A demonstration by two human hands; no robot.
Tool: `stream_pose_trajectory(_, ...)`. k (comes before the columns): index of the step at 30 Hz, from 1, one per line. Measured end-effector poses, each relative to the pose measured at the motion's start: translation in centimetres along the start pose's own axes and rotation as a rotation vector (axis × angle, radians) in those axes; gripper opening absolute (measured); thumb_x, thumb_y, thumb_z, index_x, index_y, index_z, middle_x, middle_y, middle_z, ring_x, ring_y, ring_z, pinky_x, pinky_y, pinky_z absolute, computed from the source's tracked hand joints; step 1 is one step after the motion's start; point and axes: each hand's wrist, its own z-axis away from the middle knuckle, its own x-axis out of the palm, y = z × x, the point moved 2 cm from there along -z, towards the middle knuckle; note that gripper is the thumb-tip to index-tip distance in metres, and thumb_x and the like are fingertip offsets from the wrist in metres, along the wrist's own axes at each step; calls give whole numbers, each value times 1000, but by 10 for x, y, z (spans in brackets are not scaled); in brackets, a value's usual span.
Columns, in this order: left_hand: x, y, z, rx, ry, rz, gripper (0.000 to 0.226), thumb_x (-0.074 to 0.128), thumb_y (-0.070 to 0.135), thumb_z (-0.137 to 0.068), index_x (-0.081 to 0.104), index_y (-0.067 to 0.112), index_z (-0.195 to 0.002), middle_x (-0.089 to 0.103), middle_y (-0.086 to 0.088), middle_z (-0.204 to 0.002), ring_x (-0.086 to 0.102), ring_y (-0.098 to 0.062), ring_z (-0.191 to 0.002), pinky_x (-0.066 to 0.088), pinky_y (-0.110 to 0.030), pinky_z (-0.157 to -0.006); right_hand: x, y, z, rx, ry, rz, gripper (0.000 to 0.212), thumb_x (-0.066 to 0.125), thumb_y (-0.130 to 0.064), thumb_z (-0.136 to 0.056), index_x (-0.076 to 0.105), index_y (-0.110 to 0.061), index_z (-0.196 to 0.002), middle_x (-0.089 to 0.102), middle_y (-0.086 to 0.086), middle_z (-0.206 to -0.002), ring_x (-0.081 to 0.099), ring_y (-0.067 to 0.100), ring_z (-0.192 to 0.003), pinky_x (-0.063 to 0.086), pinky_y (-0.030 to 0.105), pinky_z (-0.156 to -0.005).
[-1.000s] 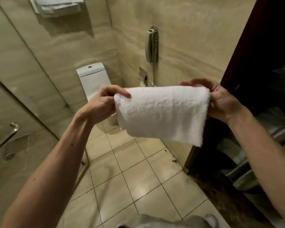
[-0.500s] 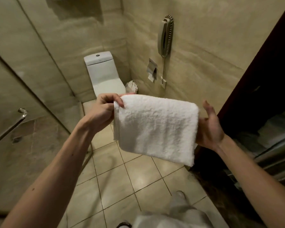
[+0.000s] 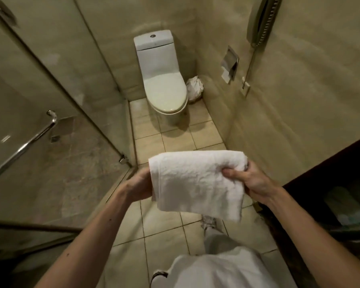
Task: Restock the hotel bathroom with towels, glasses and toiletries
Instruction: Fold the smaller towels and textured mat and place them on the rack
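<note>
A folded white towel (image 3: 195,181) hangs in the air in front of me, above the tiled floor. My left hand (image 3: 138,187) holds its left edge, with the fingers hidden behind the cloth. My right hand (image 3: 249,179) grips the right edge, thumb pressed on the top face and fingers curled underneath. The towel's lower corner droops toward my legs.
A white toilet (image 3: 162,80) stands against the far wall, a bin with a white liner (image 3: 193,88) beside it. The glass shower wall with a chrome handle (image 3: 25,145) runs along the left. A wall phone (image 3: 260,21) and paper holder (image 3: 230,63) hang right. A dark cabinet (image 3: 330,183) sits at right.
The towel has come down and closer to me. My right hand, open beside it half a second ago, now grips its right edge. My view has tilted down toward the floor.
</note>
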Motion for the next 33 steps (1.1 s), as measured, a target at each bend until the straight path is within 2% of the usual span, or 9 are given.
stream_pose_trajectory(3, -14, -5, -17, -89, 36, 190, 62, 86, 53, -62, 75, 10, -105, 71, -10, -102, 67, -24, -91, 56, -38, -79, -5, -2, -45, 36, 36, -16, 91, 100, -32, -33, 63, 0, -110, 73, 17, -103, 72, 30, -93, 60, 36, -71)
stream_pose_trajectory(6, -31, 2, -46, -104, 148, 389, 66, 72, 52, -71, 69, 5, -118, 67, -17, -116, 65, -32, -103, 49, -43, -90, -13, -9, -93, 63, 97, -26, 97, 100, -38, -25, 63, -5, -109, 75, 10, -100, 73, 26, -90, 60, 34, -68)
stream_pose_trajectory(9, -44, 19, -78, -129, 254, 501, 76, 42, 67, -84, 69, 6, -121, 66, -19, -124, 65, -37, -108, 48, -45, -94, -23, -26, -140, 74, 139, -19, 73, 97, -29, -42, 62, -10, -104, 76, 5, -91, 74, 20, -81, 61, 33, -66)
stream_pose_trajectory(11, -52, 36, -101, -100, 257, 525, 88, 43, 80, -81, 64, 10, -131, 59, -20, -137, 57, -40, -123, 41, -53, -105, -29, -43, -174, 86, 145, 8, 43, 84, -10, -66, 61, -14, -102, 74, 0, -88, 73, 14, -75, 61, 32, -65)
stream_pose_trajectory(15, -63, 81, -137, -65, 398, 278, 91, 90, 54, -55, 61, 8, -128, 67, -17, -126, 65, -36, -115, 55, -49, -92, -31, -74, -239, 101, 95, 71, 31, 75, -1, -75, 61, -15, -98, 72, 4, -95, 72, 14, -76, 62, 32, -68)
stream_pose_trajectory(19, -89, 138, -162, 70, 569, 62, 56, 82, 9, -77, 57, 7, -128, 71, -12, -118, 67, -33, -113, 54, -57, -93, -15, -117, -304, 86, 26, 92, 66, 87, -23, -51, 62, -11, -111, 75, 6, -100, 73, 20, -88, 61, 38, -74)
stream_pose_trajectory(26, -167, 288, -192, 397, 678, -87, 56, 84, 6, -73, 60, 4, -124, 71, -16, -117, 70, -33, -106, 58, -51, -86, 39, -208, -434, 88, -218, -93, 94, 97, -50, -27, 68, -9, -106, 75, 11, -100, 73, 22, -86, 60, 33, -67)
stream_pose_trajectory(30, -224, 383, -207, 518, 676, -189, 58, 85, 5, -71, 60, 4, -123, 73, -11, -113, 71, -29, -103, 60, -40, -78, 84, -258, -499, 39, -364, 78, 96, 99, -35, -37, 60, -8, -120, 72, 11, -112, 71, 26, -99, 59, 36, -77)
stream_pose_trajectory(33, -267, 450, -212, 593, 658, -228, 59, 84, 4, -69, 59, 3, -123, 73, -13, -112, 71, -30, -101, 60, -39, -75, 117, -304, -545, -76, -291, 169, 70, 88, -8, -61, 57, 3, -123, 75, 10, -104, 72, 23, -94, 59, 31, -72)
